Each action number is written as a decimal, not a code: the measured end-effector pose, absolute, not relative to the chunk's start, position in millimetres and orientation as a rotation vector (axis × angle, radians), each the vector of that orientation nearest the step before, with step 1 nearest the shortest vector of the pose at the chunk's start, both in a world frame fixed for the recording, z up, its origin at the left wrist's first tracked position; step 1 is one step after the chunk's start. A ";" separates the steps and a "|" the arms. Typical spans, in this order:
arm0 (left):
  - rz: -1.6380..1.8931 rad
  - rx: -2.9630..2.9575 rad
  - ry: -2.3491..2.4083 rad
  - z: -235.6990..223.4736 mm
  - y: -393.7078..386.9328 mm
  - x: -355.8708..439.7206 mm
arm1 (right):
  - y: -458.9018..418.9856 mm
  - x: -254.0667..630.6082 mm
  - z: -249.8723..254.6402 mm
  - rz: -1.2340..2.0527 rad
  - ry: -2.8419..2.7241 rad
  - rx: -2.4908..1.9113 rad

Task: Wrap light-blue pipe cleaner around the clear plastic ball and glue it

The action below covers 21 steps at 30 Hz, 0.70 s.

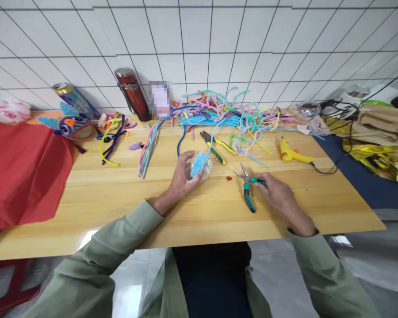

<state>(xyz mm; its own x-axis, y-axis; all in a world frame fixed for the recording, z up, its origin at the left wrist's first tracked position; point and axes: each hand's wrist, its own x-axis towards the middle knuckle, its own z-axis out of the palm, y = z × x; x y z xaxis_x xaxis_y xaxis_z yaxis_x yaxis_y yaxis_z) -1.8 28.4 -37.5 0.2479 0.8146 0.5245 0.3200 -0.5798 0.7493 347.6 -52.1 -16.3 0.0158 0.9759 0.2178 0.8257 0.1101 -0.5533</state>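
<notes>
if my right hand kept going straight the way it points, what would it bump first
Beyond the teal-handled pliers it holds, the right hand would probably meet the yellow-handled pliers lying ahead and to its left, though depth is hard to judge from one view.

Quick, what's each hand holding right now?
Left hand: closed on a blue bundle in clear plastic.
Right hand: closed on one handle of the teal-and-black needle-nose pliers, whose jaws stand apart.

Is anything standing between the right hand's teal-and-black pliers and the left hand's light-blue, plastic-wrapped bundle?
A small red piece lies on the wooden table near the tips of the pliers, but nothing visible blocks their way to the bundle.
</notes>
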 end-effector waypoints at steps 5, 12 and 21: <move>1.283 2.132 1.102 -31.0 25.0 -8.3 | -54.4 338.1 44.2 0.785 -1.445 -1.457; 1.245 2.027 1.141 -27.9 20.8 -18.3 | -13.4 334.2 58.6 0.932 -0.988 -1.162; 1.287 1.864 1.134 -36.1 22.5 -18.5 | 2.1 326.6 38.2 1.188 -1.054 -1.158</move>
<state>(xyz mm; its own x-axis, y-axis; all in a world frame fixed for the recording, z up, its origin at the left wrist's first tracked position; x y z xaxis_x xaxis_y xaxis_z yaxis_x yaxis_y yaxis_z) -18.5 22.5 -36.1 0.1657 0.8901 0.4246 0.3090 -0.4557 0.8347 326.6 2.1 38.2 0.0963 0.9953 0.0022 -0.1209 0.0139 -0.9926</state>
